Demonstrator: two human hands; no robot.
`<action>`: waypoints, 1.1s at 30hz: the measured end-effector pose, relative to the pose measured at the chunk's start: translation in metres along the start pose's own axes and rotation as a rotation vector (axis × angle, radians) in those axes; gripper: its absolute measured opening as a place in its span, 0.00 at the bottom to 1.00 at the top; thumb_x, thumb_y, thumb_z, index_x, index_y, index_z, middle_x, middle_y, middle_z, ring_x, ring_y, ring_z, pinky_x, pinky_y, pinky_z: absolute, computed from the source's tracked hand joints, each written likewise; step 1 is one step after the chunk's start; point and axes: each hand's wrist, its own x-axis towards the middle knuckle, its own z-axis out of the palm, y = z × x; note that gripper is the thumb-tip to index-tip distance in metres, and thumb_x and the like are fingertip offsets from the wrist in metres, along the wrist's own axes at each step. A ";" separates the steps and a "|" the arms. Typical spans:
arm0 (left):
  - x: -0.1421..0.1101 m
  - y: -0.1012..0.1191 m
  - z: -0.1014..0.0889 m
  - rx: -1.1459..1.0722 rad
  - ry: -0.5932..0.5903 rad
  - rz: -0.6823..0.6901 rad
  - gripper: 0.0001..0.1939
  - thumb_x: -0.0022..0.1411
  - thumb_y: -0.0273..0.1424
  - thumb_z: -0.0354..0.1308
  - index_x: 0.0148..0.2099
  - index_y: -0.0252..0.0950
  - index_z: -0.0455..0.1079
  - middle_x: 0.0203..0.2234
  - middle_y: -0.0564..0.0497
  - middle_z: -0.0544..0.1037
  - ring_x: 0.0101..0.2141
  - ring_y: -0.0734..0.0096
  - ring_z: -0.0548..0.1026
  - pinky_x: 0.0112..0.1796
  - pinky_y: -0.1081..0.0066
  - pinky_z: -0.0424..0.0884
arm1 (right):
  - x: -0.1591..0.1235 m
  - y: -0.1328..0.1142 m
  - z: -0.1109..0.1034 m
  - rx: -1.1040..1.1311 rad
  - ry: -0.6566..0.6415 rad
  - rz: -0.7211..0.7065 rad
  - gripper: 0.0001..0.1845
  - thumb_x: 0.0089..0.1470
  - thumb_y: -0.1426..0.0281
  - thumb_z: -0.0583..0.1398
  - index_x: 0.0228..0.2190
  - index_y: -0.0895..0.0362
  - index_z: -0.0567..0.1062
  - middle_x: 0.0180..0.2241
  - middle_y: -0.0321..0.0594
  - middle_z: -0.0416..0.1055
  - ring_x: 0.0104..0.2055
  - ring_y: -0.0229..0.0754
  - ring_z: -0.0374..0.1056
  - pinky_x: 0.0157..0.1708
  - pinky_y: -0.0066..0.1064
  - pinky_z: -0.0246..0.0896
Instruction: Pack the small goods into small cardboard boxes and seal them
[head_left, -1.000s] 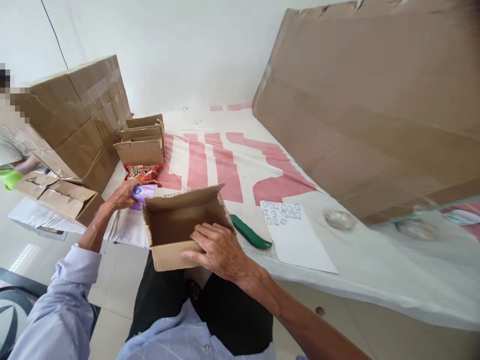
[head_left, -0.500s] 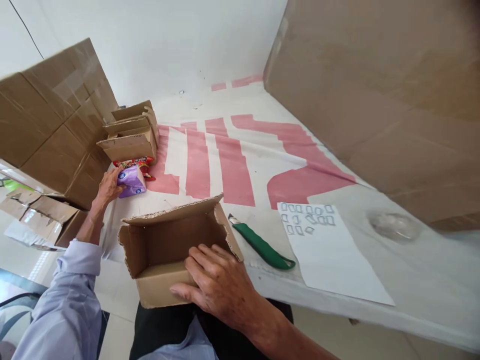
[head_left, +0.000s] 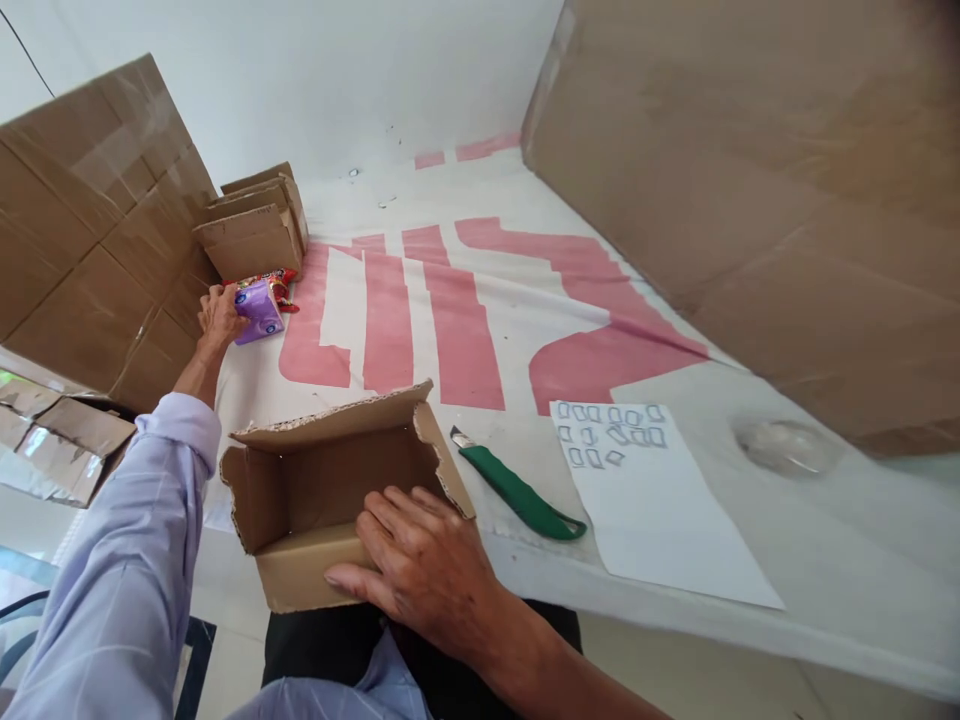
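Note:
My left hand (head_left: 221,315) reaches to the far left with its fingers bent round the left end of a purple tissue pack (head_left: 261,312). Behind that pack lies a red packet (head_left: 285,290), partly covered by it, in front of a group of small cardboard boxes (head_left: 251,245). Close to me, an open cardboard box (head_left: 307,575) rests at the table edge, its inside facing up and bare. My right hand (head_left: 420,560) grips its near wall, fingers over the rim and thumb on the outer face.
A green-handled utility knife (head_left: 521,490) lies right of the open box, beside a white sheet (head_left: 667,530) with drawn shapes. A clear round object (head_left: 787,447) is further right. Large cartons stand left (head_left: 97,220) and right (head_left: 750,200). Pink patches mark the white tablecloth (head_left: 517,310).
My left hand has pushed the purple tissue pack away from me, along with the red packet and the small boxes, which now sit closer together. My right hand keeps its hold.

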 end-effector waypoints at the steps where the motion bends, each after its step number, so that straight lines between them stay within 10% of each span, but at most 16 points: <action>1: -0.007 0.005 -0.006 -0.030 0.034 0.025 0.35 0.57 0.31 0.74 0.67 0.41 0.76 0.68 0.34 0.72 0.68 0.29 0.67 0.67 0.34 0.65 | 0.001 0.000 0.000 -0.012 0.006 -0.002 0.28 0.67 0.42 0.69 0.30 0.53 0.81 0.28 0.42 0.76 0.32 0.48 0.70 0.38 0.40 0.63; 5: -0.079 0.019 -0.045 -0.370 0.099 0.237 0.33 0.60 0.44 0.77 0.63 0.41 0.77 0.64 0.39 0.77 0.65 0.40 0.73 0.68 0.42 0.70 | 0.001 -0.001 0.000 -0.053 0.059 -0.009 0.28 0.66 0.44 0.71 0.28 0.54 0.80 0.28 0.41 0.76 0.34 0.47 0.71 0.39 0.39 0.61; 10: -0.223 0.043 -0.109 -0.737 -0.217 0.304 0.43 0.62 0.62 0.71 0.69 0.44 0.75 0.68 0.39 0.78 0.67 0.35 0.76 0.56 0.50 0.81 | -0.005 -0.004 -0.001 -0.072 0.086 -0.028 0.27 0.69 0.47 0.70 0.28 0.55 0.79 0.29 0.42 0.76 0.34 0.46 0.70 0.39 0.39 0.57; 14: -0.290 0.058 -0.122 -0.682 -0.279 0.276 0.40 0.60 0.57 0.76 0.69 0.48 0.77 0.66 0.44 0.81 0.67 0.38 0.77 0.61 0.48 0.79 | -0.011 -0.006 0.002 -0.097 0.115 -0.044 0.28 0.73 0.48 0.66 0.27 0.55 0.78 0.29 0.43 0.76 0.35 0.46 0.70 0.38 0.39 0.55; 21: -0.310 0.058 -0.095 -0.768 -0.097 0.078 0.18 0.69 0.44 0.65 0.55 0.43 0.83 0.49 0.49 0.86 0.54 0.49 0.81 0.60 0.52 0.77 | -0.025 0.001 0.007 -0.015 0.171 -0.118 0.18 0.76 0.59 0.64 0.35 0.56 0.82 0.35 0.43 0.81 0.37 0.45 0.71 0.41 0.38 0.59; 28: -0.306 0.050 -0.086 -0.912 -0.120 -0.030 0.15 0.65 0.45 0.66 0.47 0.42 0.82 0.34 0.52 0.83 0.34 0.58 0.79 0.37 0.62 0.77 | -0.040 0.005 0.007 0.012 0.189 -0.088 0.18 0.74 0.56 0.66 0.51 0.56 0.85 0.44 0.48 0.83 0.46 0.52 0.76 0.51 0.45 0.68; 33: -0.308 0.048 -0.083 -0.910 0.009 0.073 0.19 0.67 0.48 0.69 0.51 0.41 0.82 0.43 0.48 0.87 0.47 0.54 0.84 0.46 0.59 0.81 | -0.040 0.008 0.006 -0.004 0.122 -0.063 0.22 0.72 0.52 0.67 0.54 0.57 0.84 0.46 0.49 0.83 0.48 0.54 0.76 0.53 0.47 0.68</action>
